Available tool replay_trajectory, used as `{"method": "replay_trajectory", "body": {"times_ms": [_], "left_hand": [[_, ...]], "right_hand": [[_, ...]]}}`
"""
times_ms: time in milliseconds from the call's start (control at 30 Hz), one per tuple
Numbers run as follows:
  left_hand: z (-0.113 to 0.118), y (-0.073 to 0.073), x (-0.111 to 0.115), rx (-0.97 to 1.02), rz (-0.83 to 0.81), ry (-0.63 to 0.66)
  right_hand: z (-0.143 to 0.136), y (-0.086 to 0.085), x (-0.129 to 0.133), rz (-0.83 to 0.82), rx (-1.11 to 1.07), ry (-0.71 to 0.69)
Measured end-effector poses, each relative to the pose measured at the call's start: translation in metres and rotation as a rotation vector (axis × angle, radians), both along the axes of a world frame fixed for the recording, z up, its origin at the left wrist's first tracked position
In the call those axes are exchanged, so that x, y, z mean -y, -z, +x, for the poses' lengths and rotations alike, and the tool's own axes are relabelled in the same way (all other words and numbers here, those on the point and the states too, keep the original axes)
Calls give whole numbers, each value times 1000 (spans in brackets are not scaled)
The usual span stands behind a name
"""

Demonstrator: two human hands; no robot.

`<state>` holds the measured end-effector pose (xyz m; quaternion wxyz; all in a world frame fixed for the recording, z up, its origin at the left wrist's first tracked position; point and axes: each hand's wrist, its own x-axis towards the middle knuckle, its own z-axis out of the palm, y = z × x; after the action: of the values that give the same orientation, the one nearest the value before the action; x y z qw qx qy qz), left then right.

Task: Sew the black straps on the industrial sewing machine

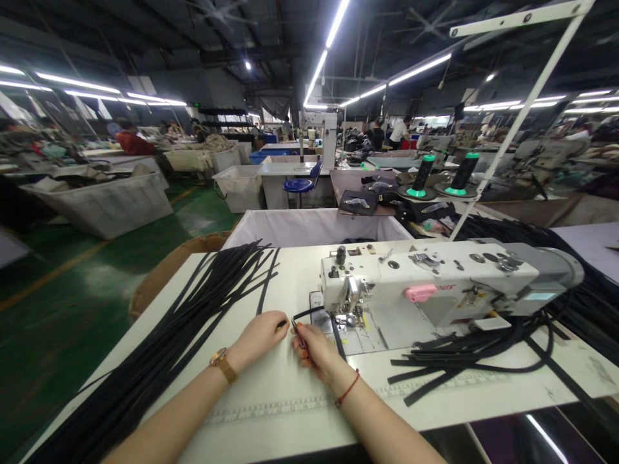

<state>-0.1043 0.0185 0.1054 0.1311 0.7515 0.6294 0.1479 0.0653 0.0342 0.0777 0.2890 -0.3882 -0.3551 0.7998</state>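
Note:
My left hand (pixel 264 330), with a watch at the wrist, is closed just left of the sewing machine (pixel 425 283). A short black end shows between its fingers and looks like part of a black strap; the rest is hidden. My right hand (pixel 316 353) is wrapped round small thread snips (pixel 298 333), their tips pointing up and left near my left fingertips. A narrow black strap (pixel 309 312) runs leftward from the machine's needle area, just above my right hand. Another loose strap (pixel 269 280) lies on the table right behind my left hand.
A big bundle of black straps (pixel 193 316) covers the table's left side. More straps (pixel 449 361) lie at the front right, below the machine. Behind stand a white-lined bin (pixel 290 225), thread cones (pixel 422 175) and a blue stool (pixel 298 185). People work farther back.

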Motion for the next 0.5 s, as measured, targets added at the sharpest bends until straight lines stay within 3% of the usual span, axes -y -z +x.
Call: {"method": "replay_trajectory", "body": {"times_ms": [300, 400, 500], "left_hand": [[2, -1, 6, 159, 29, 14], [6, -11, 22, 347, 71, -7], [15, -30, 51, 607, 64, -42]], "right_hand": [[-3, -8, 13, 59, 22, 122], [9, -18, 26, 116, 21, 137], [31, -31, 43, 295, 28, 93]]}}
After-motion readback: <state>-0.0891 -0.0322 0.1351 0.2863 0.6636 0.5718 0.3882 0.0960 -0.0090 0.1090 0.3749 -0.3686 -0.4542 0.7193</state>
